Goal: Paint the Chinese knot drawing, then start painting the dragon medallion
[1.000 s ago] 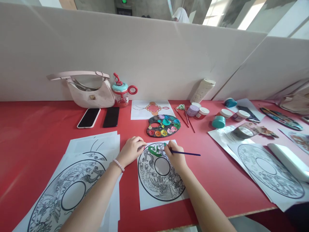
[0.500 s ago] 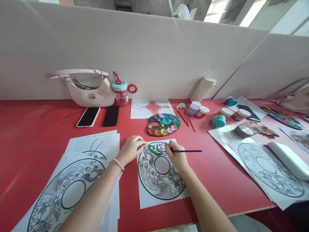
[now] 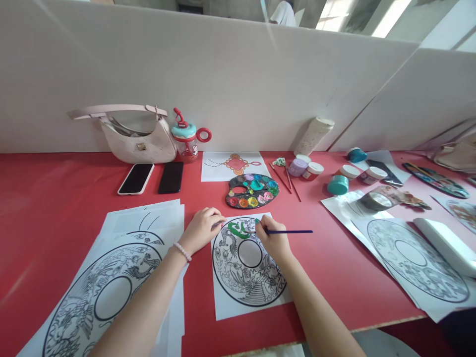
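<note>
My right hand (image 3: 273, 238) pinches a dark blue paintbrush (image 3: 293, 231), its tip touching the upper part of a printed sheet (image 3: 226, 310). The sheet carries a ring-shaped line drawing of a dragon and a phoenix. Green paint (image 3: 238, 229) covers a stretch of the dragon near the top. At the sheet's upper left corner rests my left hand (image 3: 204, 228), fingers loosely bent, fingertips on the paper's edge and nothing held. A pink bead bracelet (image 3: 183, 251) circles that wrist. Just beyond the sheet lies a paint palette (image 3: 241, 196) with several colours in its wells.
Printed sheets (image 3: 173, 287) lie under my left forearm. Farther back are two phones (image 3: 171, 177), a handbag (image 3: 141, 144) and a red-handled cup (image 3: 187, 144). Paint jars (image 3: 313, 170), thin brushes (image 3: 293, 188) and a water cup (image 3: 374, 199) stand to the right. A low white partition (image 3: 238, 84) borders the red table.
The paintbrush has shifted very slightly to the right in my right hand. My left hand stays in place on the sheet's corner.
</note>
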Demonstrator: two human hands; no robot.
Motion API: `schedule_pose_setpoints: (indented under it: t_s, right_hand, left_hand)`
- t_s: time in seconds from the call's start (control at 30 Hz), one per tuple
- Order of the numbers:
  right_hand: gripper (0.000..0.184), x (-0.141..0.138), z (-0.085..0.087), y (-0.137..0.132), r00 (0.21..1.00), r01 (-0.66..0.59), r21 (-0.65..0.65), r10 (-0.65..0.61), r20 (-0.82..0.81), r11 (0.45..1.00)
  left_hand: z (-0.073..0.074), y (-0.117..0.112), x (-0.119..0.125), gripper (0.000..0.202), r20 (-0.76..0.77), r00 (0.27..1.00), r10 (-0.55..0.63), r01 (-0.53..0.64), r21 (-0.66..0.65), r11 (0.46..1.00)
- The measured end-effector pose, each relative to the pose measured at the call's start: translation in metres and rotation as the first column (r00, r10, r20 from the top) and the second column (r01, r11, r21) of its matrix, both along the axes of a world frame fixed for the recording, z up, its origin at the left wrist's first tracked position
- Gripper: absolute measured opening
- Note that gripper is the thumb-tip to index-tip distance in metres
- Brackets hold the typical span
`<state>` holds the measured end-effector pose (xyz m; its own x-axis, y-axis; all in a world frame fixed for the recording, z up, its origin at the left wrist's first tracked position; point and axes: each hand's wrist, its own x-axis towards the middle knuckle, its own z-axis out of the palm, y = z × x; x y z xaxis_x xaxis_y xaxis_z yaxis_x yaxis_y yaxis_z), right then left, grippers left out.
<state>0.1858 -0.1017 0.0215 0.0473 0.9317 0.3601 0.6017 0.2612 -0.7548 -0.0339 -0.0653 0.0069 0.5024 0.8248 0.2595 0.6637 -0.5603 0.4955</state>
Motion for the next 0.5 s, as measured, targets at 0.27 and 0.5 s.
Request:
schedule_pose_setpoints:
  t_s: [0.27,0.5]
  right_hand:
    - [0.029,0.0035,0.0011,-0.0009,0.999,0.038,0.0,-0.038,-0.009,0.999]
    - [0.028,0.0023,0.0011,0.0002,1.0,0.012,0.025,-0.013,0.022,1.0]
  left_hand:
    - [-0.002,0.0,-0.0001,0.018,0.003,1.0,0.001,-0.001,0.005,1.0]
    - [0.0001,-0.0005,0.0006,0.018,-0.003,1.0,0.006,-0.006,-0.01,1.0]
